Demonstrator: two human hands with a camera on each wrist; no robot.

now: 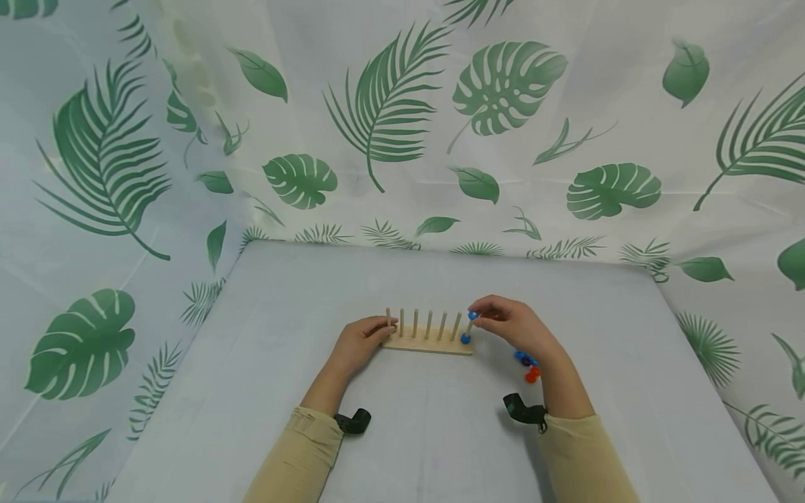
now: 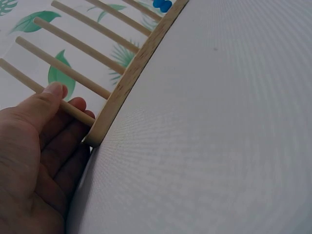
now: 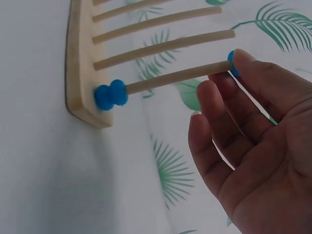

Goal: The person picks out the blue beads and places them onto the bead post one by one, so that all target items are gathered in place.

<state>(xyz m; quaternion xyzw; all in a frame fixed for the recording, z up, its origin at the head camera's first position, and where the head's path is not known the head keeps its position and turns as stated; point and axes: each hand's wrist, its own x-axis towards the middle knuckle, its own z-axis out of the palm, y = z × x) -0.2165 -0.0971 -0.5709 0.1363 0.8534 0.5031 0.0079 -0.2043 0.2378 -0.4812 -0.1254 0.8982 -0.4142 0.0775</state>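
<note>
A light wooden pegboard (image 1: 428,345) with a row of several upright pegs stands on the table in front of both hands. My left hand (image 1: 360,344) holds its leftmost peg (image 2: 78,114), thumb on one side and fingers on the other. At the right end, my right hand (image 1: 517,327) pinches a blue bead (image 3: 231,62) at the tip of the rightmost peg (image 3: 175,77). Most of that bead is hidden behind the thumb. Lower on the same peg, a blue double-lobed bead (image 3: 111,95) sits against the base. The other pegs carry nothing.
Beside the right forearm lie loose blue beads (image 1: 522,356) and orange beads (image 1: 533,375), partly hidden by the wrist. A pale grey cloth covers the table (image 1: 415,433). Leaf-patterned curtains (image 1: 402,209) rise behind and at both sides.
</note>
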